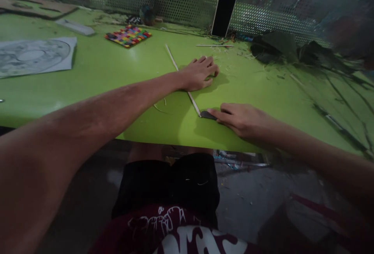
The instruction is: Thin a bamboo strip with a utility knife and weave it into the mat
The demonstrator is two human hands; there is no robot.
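Observation:
A thin pale stick (194,102) lies slanted on the green table (111,67). My left hand (200,74) rests across its middle, palm down with fingers spread, and hides part of it. Near the stick's close end, my right hand (244,118) grips a small dark knife (208,115) whose blade meets the tip of the stick. Fingers cover the knife's handle. A curled thin shaving (160,108) lies left of the stick.
A phone (224,10) leans against the perforated metal screen (181,2). Behind my hands are a colourful checkered mat (127,36) and another thin stick (214,45). Large dark leaves (280,47) with long stems lie right; a printed sheet (37,55) lies left.

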